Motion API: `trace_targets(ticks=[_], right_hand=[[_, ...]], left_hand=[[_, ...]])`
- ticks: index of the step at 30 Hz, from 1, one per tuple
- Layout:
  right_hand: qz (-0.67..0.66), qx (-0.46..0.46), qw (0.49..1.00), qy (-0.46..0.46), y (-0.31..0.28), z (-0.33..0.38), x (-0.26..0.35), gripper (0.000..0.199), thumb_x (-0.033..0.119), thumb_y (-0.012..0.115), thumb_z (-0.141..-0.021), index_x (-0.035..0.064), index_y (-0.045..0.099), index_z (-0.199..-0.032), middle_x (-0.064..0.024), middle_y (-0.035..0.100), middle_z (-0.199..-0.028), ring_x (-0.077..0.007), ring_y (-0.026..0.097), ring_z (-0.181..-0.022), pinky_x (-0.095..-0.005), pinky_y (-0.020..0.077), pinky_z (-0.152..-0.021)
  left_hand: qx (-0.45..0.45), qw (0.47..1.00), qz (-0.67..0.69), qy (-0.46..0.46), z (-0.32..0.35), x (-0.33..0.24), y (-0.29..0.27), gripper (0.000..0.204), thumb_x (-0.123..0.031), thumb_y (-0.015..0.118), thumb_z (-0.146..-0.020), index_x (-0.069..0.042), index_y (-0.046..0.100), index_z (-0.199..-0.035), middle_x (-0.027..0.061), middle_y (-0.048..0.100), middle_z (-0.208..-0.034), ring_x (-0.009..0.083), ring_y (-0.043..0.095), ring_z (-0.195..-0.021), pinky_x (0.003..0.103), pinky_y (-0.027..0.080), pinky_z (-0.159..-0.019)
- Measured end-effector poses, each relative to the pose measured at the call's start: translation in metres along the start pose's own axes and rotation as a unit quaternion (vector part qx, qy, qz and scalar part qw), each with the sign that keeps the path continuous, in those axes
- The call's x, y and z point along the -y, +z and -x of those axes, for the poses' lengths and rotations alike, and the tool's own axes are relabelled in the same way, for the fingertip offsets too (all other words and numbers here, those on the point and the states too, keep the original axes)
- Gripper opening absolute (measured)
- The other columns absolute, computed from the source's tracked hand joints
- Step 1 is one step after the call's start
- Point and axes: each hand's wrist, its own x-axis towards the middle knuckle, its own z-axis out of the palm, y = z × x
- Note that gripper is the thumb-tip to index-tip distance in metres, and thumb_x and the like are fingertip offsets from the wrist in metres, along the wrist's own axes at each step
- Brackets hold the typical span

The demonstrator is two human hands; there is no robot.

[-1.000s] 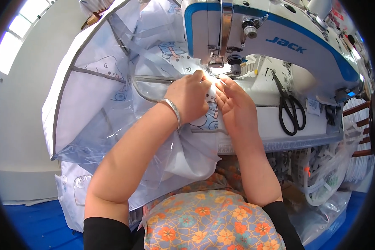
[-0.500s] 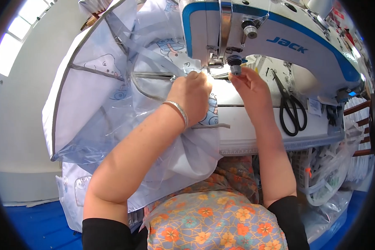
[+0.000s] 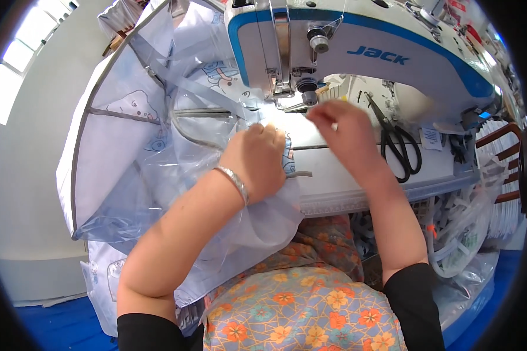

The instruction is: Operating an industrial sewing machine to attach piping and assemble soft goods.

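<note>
Lap: flowered cloth (image 3: 287, 316) at the lower edge, nearest the camera; both forearms rise from it, black sleeves at the elbows.
Left arm: bare forearm runs up and to the right, a silver bangle (image 3: 233, 182) at the wrist.
Left hand (image 3: 256, 159): palm down, fingers curled, pressing the bag (image 3: 158, 146) flat on the machine bed (image 3: 345, 169); closed on the sheet more by pressure than by pinch.
Bag: clear plastic panels with printed white fabric and grey piping; it spreads from under the left hand out to the left and hangs over the bed's near edge toward the lap.
Handling (judged): light, limp and slick; the film likely slides and wrinkles, so a flat palm near the seam line suits it better than a fingertip pinch. The piped edge looks firmer and offers the surest hold.
Right arm: forearm rises steeply, wrist bent toward the needle.
Right hand (image 3: 342, 126): blurred, fingers drawn together just right of the presser foot (image 3: 290, 102); whether it pinches thread or anything else cannot be told.
Scissors (image 3: 399, 143): black, lying on the bed beside the right hand, untouched.
Sewing machine (image 3: 369, 55): white with blue trim, its head arching over both hands.
</note>
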Motion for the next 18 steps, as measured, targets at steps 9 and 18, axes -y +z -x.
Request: trace_targets(ticks=[9, 18], right_hand=[[-0.055, 0.070, 0.992, -0.091, 0.000, 0.090, 0.023, 0.017, 0.001, 0.068, -0.080, 0.0045, 0.069, -0.097, -0.0121, 0.067, -0.103, -0.0332, 0.065, -0.096, -0.0423, 0.0539, -0.082], [-0.143, 0.062, 0.984, -0.085, 0.012, 0.077, 0.040, 0.029, -0.002, 0.066, -0.085, 0.0041, 0.067, -0.113, -0.0144, 0.067, -0.115, -0.0334, 0.065, -0.105, -0.0382, 0.0535, -0.089]], left_hand=[[-0.124, 0.990, -0.072, -0.018, 0.049, -0.030, -0.019, 0.057, -0.012, 0.070, -0.074, 0.005, 0.058, -0.127, 0.0194, 0.065, -0.120, 0.0331, 0.063, -0.110, 0.041, 0.050, -0.095], [-0.075, 0.983, 0.138, -0.092, 0.070, -0.013, -0.074, 0.020, -0.005, 0.073, -0.075, -0.004, 0.064, -0.093, 0.0126, 0.063, -0.087, 0.0338, 0.061, -0.083, 0.044, 0.049, -0.073]])
